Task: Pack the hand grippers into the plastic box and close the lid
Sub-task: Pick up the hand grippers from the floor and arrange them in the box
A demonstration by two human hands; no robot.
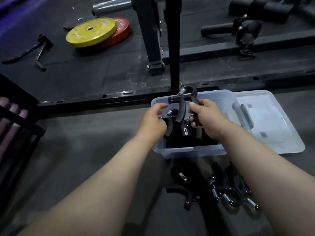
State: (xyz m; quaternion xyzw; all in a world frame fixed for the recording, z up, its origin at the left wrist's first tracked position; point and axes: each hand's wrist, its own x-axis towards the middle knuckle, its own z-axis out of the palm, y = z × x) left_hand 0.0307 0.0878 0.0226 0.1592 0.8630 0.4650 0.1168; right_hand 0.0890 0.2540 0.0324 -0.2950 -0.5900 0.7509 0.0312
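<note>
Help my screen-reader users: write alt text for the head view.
Over an open plastic box, the right hand grips a hand gripper while the left hand holds a second gripper. The lid lies beside it; more grippers wait on the floor.

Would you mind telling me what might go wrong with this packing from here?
1. The upright gripper in the right hand rises above the rim of the box; left like that, the lid may not shut.
2. It crosses the second gripper in the left hand, so handles or springs could snag.
3. The unpacked pile looks large; it may not all fit.
</note>
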